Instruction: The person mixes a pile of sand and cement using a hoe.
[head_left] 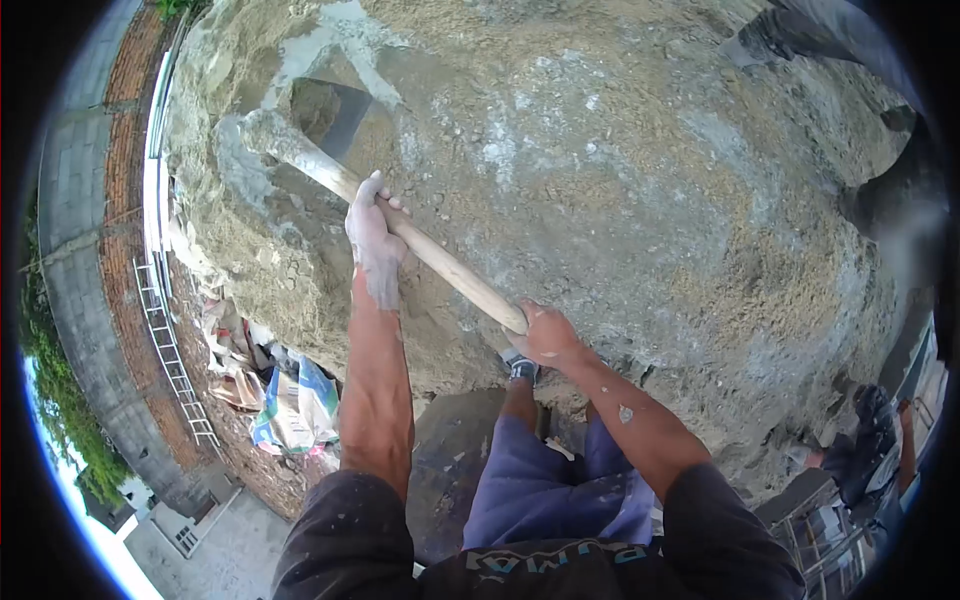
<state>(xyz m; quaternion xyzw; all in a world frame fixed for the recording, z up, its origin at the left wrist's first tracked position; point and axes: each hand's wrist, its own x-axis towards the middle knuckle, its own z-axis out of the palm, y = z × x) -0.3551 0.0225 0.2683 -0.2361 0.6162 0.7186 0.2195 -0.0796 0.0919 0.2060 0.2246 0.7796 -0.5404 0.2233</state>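
Observation:
A hoe with a long, pale wooden handle slants across the view from upper left to centre. Its far end is crusted with grey cement, and a dark flat metal blade shows beside it in the sandy mix. My left hand, coated with grey dust, wraps round the middle of the handle. Nearer my body, my right hand is closed round the handle's near end. Beneath and beyond both hands spreads a large heap of sand and grey cement.
Crumpled sacks lie left of the heap. A white ladder leans along a brick and block wall. At top right a person's dark-clothed limb shows; another person is at lower right, near metal framing.

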